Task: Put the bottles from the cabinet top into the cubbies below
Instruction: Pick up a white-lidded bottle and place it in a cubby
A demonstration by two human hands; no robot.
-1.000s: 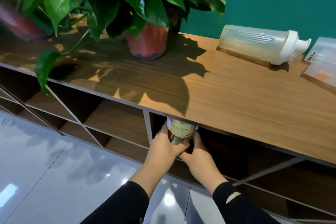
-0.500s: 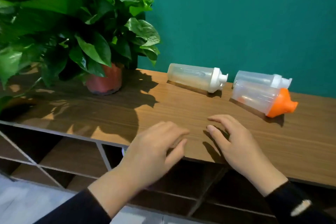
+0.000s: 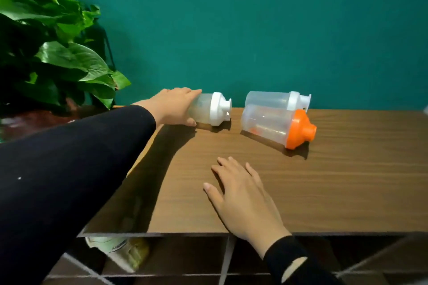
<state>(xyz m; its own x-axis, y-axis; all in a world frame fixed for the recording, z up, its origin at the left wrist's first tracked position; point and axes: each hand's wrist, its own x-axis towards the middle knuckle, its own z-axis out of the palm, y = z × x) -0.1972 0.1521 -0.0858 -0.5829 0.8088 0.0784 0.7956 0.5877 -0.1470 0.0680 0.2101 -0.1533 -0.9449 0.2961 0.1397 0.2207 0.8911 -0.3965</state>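
The left hand (image 3: 172,106) wraps the white-capped bottle (image 3: 209,111) lying on the cabinet top (image 3: 335,183), so a pick-up is starting; next it likely needs lifting toward a cubby (image 3: 192,254); the right hand (image 3: 243,196) rests flat, fingers spread, empty; the orange-capped bottle (image 3: 278,128) and another clear bottle (image 3: 275,99) lie nearby, seemingly empty; one bottle (image 3: 120,251) already sits below.

On the bench (image 3: 324,192), my left hand (image 3: 171,106) rests on a lying bottle (image 3: 209,110) at upper centre, with two more lying bottles (image 3: 268,122) touching just right of it. My right hand (image 3: 243,199) lies flat nearer the front edge. A plant (image 3: 58,58) stands at upper left, and another bottle (image 3: 120,252) lies in a cubby (image 3: 185,254) at lower left.
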